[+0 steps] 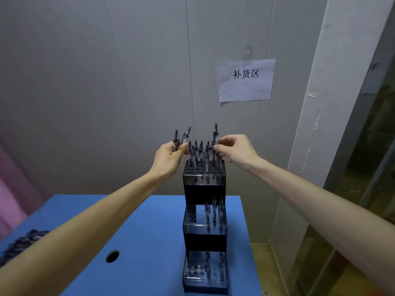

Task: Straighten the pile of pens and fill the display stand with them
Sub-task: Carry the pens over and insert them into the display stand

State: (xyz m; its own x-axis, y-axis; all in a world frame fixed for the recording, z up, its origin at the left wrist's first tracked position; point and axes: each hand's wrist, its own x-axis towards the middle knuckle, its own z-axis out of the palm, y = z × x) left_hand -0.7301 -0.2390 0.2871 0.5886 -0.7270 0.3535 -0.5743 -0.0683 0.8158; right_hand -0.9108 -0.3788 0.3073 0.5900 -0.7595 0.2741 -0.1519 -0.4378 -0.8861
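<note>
Head view: left hand (168, 155) fingers clamped on a few pens (178, 139) beside stand (204, 189) top tier. Right hand (237, 149) fingers pinch one pen (215, 133) above it; pen pile (19, 244) on tabletop (149, 231), far left.

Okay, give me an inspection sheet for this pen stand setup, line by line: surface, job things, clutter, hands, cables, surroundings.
Surface: blue table with a round hole near its front.
Job's things: three-tier display stand; top tier holds many pens, middle tier three at its right, bottom tier a few. Loose pile of pens at the table's left edge.
Clutter: nothing seen.
Hands: left hand grips a few pens; right hand pinches one pen above the top tier.
Cables: nothing seen.
Surroundings: grey panelled wall with a paper sign; glass partition at right.
</note>
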